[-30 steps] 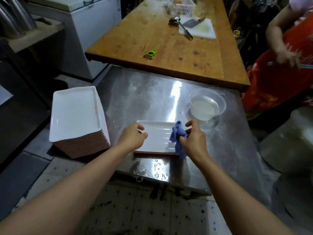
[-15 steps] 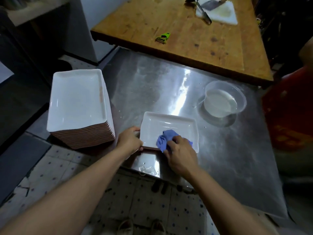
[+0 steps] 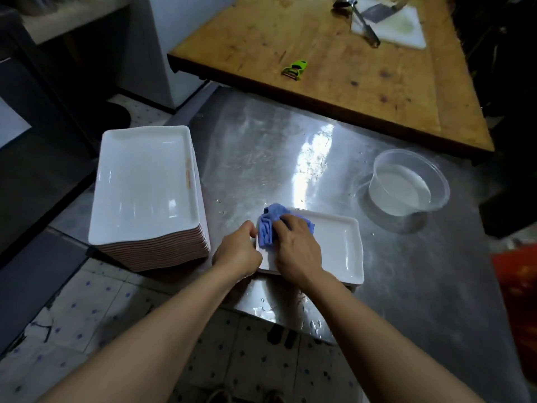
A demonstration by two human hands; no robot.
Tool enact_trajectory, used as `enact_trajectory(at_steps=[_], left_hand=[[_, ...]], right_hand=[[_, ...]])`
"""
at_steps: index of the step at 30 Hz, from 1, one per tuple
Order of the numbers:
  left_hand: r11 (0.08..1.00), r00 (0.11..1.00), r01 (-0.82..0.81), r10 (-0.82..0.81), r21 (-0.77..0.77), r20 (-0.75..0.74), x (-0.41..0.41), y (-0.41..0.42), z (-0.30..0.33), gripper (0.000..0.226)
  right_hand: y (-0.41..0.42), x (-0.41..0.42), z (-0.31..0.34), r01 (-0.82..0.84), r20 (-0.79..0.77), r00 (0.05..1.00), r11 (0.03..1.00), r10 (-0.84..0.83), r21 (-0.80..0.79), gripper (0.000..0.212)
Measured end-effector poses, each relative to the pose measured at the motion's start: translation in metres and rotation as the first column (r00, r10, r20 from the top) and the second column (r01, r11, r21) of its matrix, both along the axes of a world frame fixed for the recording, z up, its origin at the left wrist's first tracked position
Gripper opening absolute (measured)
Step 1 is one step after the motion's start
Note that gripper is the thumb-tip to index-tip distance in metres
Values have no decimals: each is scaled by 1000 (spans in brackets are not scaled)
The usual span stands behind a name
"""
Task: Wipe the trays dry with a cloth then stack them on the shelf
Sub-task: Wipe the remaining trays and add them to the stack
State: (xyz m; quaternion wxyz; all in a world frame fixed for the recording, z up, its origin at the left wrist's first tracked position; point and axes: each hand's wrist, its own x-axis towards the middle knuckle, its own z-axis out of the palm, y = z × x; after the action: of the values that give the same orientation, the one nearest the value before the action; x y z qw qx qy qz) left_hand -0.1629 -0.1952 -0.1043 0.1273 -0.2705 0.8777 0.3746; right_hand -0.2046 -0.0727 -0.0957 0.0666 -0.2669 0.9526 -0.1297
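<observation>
A white rectangular tray lies on the wet steel table near its front edge. My left hand grips the tray's left rim. My right hand presses a crumpled blue cloth onto the tray's far left corner, fingers curled over the cloth. A tall stack of white trays with brown undersides stands at the table's left end, close to my left hand.
A clear plastic tub of water sits to the right of the tray. Beyond the steel table is a wooden table with a green peeler, a ladle and a white cutting board. Tiled floor lies below.
My right hand has carried the cloth from the tray's right end, across its near side, to the far left corner. My left hand has kept hold of the left rim. The view has tilted down.
</observation>
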Motion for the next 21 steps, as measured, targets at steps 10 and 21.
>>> enact_trajectory(at_steps=[10, 21], left_hand=[[995, 1000, -14, 12, -102, -15, -7, 11, 2, 25], [984, 998, -19, 8, -178, -62, -8, 14, 2, 20]], right_hand=[[14, -19, -3, 11, -81, 997, 992, -1, 129, 37], [83, -11, 6, 182, -45, 983, 968, -177, 171, 40]])
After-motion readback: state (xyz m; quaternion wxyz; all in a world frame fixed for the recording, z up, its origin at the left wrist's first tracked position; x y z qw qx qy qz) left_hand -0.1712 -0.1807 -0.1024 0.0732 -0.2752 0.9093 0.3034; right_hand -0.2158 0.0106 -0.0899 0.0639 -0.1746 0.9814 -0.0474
